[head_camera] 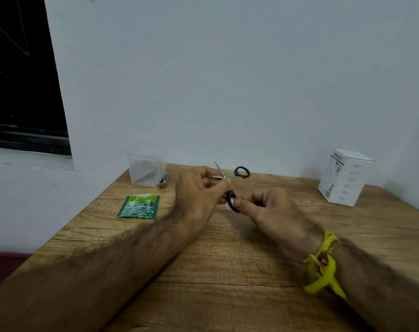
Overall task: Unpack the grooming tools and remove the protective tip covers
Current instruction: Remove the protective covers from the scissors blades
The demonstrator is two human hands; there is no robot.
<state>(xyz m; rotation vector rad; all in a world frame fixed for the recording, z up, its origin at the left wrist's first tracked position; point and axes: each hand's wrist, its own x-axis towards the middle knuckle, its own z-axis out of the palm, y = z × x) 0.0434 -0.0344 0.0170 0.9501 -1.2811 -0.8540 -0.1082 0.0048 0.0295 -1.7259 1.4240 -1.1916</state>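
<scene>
Small scissors [241, 173] with black loop handles are held above the wooden table [227, 271], their blades spread open. My left hand [199, 195] grips them near the pivot and one blade. My right hand [268, 209] pinches the lower black handle loop with thumb and fingers. A clear plastic tub [147, 167] at the back left holds slim metal tools. A metal nail clipper [163, 182] leans against the tub. A torn green packet [139, 206] lies flat on the table to the left of my left hand.
A white cardboard box [345, 177] stands at the back right of the table. The wall runs right behind the table, and a dark window [21, 80] is at the far left. A yellow band [323, 264] is tied round my right wrist.
</scene>
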